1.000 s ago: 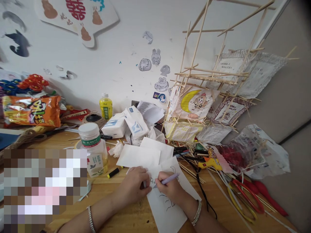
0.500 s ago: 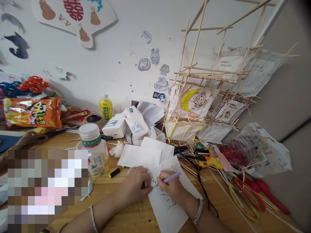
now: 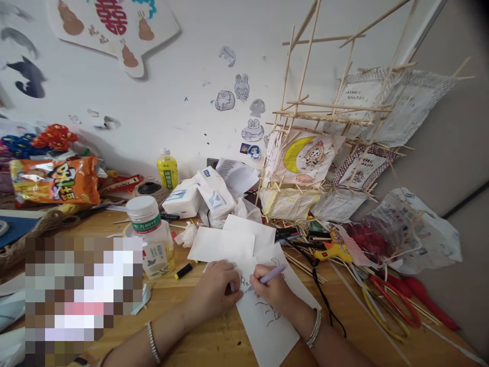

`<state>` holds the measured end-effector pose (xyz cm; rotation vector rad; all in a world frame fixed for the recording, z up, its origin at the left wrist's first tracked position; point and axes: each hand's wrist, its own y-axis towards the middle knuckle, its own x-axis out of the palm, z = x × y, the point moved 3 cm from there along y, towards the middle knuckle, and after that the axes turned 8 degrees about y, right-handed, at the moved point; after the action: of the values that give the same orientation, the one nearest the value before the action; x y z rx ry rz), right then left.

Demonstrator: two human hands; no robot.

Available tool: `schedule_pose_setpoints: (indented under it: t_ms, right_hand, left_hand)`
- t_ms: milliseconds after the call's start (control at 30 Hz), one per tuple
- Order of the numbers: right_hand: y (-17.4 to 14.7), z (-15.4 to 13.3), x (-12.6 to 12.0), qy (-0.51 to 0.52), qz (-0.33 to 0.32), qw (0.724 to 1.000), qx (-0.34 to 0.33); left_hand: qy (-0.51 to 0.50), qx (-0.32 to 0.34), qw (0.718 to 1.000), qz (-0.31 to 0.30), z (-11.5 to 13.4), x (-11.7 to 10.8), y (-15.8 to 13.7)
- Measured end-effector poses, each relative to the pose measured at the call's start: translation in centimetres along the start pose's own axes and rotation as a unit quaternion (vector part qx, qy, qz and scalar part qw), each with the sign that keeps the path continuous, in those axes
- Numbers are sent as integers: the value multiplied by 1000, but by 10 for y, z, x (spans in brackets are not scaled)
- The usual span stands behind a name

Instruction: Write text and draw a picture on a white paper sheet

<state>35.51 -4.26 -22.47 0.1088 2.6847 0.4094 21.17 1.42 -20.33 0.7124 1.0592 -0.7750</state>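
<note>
My right hand is closed around a light purple pen, its tip down on a white sheet of paper. Thin dark drawn lines run across this sheet, partly covered by my hand. At the sheet's left edge rests my left hand, fingers curled in; a small pale thing shows between thumb and fingers, too hidden to name. Two blank sheets lie just beyond both hands. Left of my left hand is a black marker with a yellow end.
A lidded plastic jar, tissue packs and a yellow drink bottle stand at the back left. A tall stick frame with painted panels rises behind. To the right lie a yellow glue gun, red-handled scissors and a plastic bag.
The view has shifted slightly. The purple pen has changed its tilt a little, its tip staying on the drawn sheet. My left hand keeps its place at the paper's edge.
</note>
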Motion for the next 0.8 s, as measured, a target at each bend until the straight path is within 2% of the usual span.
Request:
schedule_pose_setpoints:
  t_ms: [633,800]
  right_hand:
    - [2,-4,0,-4,-16,1000,-9]
    - [1,-2,1,-2,0,1000,-9]
  left_hand:
    - [3,0,1000,2,1,-2,0]
    - [7,3,1000,-4,1,-2,0]
